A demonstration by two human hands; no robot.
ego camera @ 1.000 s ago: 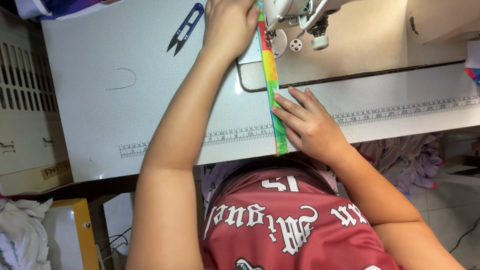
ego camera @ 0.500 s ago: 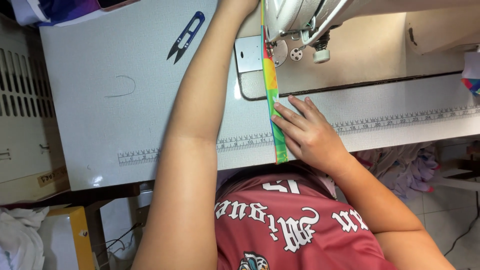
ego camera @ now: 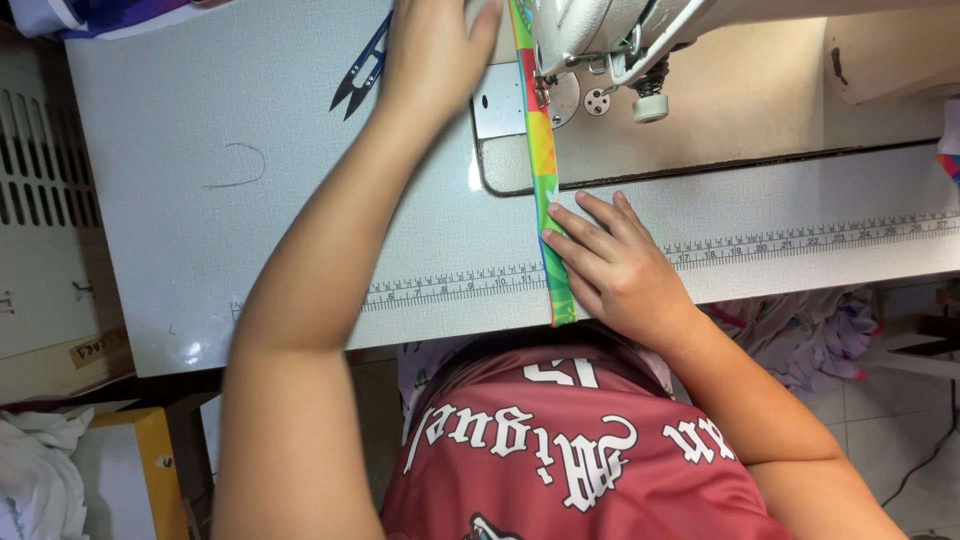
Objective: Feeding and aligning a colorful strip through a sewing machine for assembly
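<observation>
One multicoloured fabric strip [ego camera: 541,170] is lying on the white table [ego camera: 250,250], running straight from the near edge up under the head of one white sewing machine [ego camera: 610,40]. One pair of dark thread snips [ego camera: 362,72] is resting near the far edge, just left of the person's left hand [ego camera: 435,55]. One printed ruler scale [ego camera: 800,240] is running along the near part of the table, crossing under the strip.

Two hands are working. The left hand is lying flat with its grip open and fingers spread, pressing down just beside the strip's left edge near the machine's metal plate [ego camera: 497,100]; it is closing on nothing. The right hand [ego camera: 615,265] is also lying with an open grip, its fingertips [ego camera: 552,238] touching the right edge of the strip close to the table's near edge.

No containers are sitting on the table. A white slatted unit [ego camera: 40,200] is standing to the left.
</observation>
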